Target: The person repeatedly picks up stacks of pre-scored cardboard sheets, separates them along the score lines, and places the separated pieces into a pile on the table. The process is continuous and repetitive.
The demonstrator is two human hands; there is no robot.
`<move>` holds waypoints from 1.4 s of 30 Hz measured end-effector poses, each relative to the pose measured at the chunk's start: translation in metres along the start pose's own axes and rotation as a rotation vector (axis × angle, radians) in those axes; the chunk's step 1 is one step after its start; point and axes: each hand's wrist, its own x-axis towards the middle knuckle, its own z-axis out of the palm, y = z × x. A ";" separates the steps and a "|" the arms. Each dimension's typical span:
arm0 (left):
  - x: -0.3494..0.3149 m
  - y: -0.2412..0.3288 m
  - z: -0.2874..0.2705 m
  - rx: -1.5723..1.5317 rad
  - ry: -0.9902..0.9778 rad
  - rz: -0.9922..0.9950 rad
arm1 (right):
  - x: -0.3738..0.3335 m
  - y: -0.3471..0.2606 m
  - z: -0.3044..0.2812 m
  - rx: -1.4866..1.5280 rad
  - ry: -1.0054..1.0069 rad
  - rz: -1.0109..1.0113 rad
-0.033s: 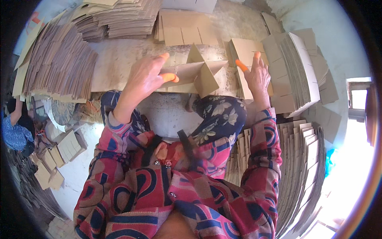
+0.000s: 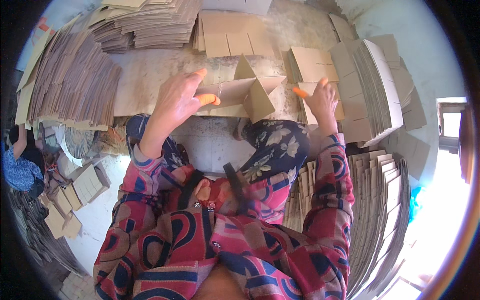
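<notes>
Orange covers sit on the thumb and index fingertip of each hand. My left hand [image 2: 175, 100] is open at the left end of a cardboard divider [image 2: 232, 91], its thumb in front of the upright strip and its index finger apart above it. The divider stands on the work surface, with crossing pieces [image 2: 260, 100] slotted through it near its right end. To the right, my right hand [image 2: 322, 105] is over slit cardboard sheets [image 2: 312, 62], thumb and index finger spread. Its palm covers part of a nearer sheet [image 2: 307, 112].
Tall cardboard stacks stand at the left [image 2: 75, 75] and back left [image 2: 155, 25]. More slit sheets [image 2: 235, 35] lie at the back. A leaning pile [image 2: 377, 90] is at the right, with assembled-looking cardboard rows [image 2: 375, 215] below. Another person's sleeve [image 2: 20, 167] shows far left.
My right hand has drawn toward me, and a sheet edge now shows lower in the right pile. My left hand has shifted slightly left and nearer. The divider stays put.
</notes>
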 end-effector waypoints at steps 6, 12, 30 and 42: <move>0.002 -0.002 0.007 -0.008 -0.062 -0.087 | -0.033 0.039 0.061 -0.091 -0.304 -0.010; -0.002 -0.010 0.016 -0.068 0.058 0.007 | -0.023 0.051 0.048 0.046 -0.259 -0.167; -0.011 -0.026 0.034 -0.281 0.130 0.078 | -0.024 0.031 -0.098 0.186 0.307 0.056; 0.000 -0.022 0.047 -0.159 0.125 0.081 | 0.012 -0.065 -0.219 1.129 -0.022 -0.353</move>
